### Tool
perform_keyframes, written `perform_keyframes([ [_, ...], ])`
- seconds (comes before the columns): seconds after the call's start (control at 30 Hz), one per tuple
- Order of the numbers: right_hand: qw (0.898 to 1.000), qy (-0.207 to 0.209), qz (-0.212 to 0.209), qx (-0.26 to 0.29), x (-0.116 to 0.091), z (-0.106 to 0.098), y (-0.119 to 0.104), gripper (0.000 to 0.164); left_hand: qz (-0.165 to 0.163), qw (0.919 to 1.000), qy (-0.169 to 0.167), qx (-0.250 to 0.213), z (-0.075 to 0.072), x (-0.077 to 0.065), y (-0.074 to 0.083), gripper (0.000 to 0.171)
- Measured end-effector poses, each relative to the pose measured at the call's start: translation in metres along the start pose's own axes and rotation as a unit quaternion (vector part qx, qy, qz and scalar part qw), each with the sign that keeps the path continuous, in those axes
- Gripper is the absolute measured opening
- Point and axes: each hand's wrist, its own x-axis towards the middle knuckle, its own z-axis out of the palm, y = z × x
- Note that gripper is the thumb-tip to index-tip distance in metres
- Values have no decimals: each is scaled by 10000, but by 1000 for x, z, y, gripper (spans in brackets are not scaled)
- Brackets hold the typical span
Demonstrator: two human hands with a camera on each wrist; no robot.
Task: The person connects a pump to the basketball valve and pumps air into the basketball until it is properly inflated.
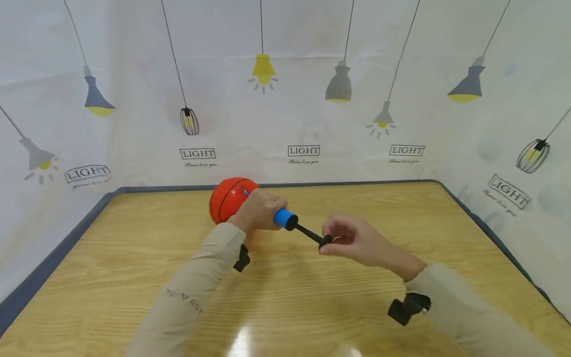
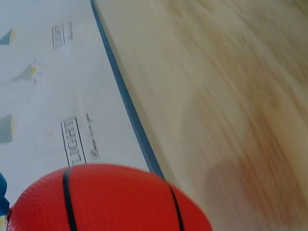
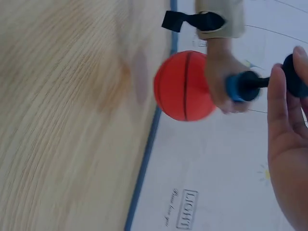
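Observation:
A small red basketball (image 1: 224,202) with black lines is at the far side of the table, beside and partly behind my left hand (image 1: 260,209). That hand grips the blue barrel of a hand pump (image 1: 283,218). The pump's black rod (image 1: 309,233) is drawn out toward the right. At its end, my right hand (image 1: 359,241) pinches the black handle (image 1: 327,241) between thumb and fingers. In the left wrist view, a blue piece (image 2: 3,192) meets the side of the ball (image 2: 120,202); the left fingers are not visible there.
The wooden table (image 1: 285,297) has a dark blue edging (image 1: 357,183) along the walls. White walls (image 1: 303,109) printed with hanging lamps enclose the back and both sides. Black straps (image 1: 409,307) with small mounts sit on the sleeves.

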Motion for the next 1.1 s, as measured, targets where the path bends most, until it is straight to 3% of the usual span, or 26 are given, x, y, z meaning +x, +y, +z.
perform_keyframes([
  [0.17, 9987, -381, -322, 60, -15, -11, -8, 13, -169, 9998, -93, -6, -4, -3, -4, 26],
  [0.3, 9972, -461, -494, -315, 3, -8, 15, 14, -12, 9993, -338, 151, 1, 1, -1, 23],
  [0.4, 9983, -420, -238, -320, 21, 1, 32, 13, 117, 9978, -565, 337, 2, 1, 3, 22],
  [0.5, 9996, -185, -4, -191, 31, 8, 38, 14, 65, 9980, -573, 252, 2, -1, 4, 23],
  [0.6, 9995, 169, 235, -81, 30, 8, 32, 15, -21, 9993, -360, -26, 3, 2, 2, 24],
  [0.73, 9979, 202, 554, 249, 17, 0, 13, 16, -30, 9995, -271, -139, 2, 5, 0, 24],
  [0.93, 9966, -220, 267, 745, -11, -14, -8, 16, -256, 9992, -274, -146, -3, -1, -5, 22],
  [1.1, 9925, -403, 76, 1151, -5, -16, 0, 14, -216, 9994, -126, -227, -2, 3, -2, 22],
])
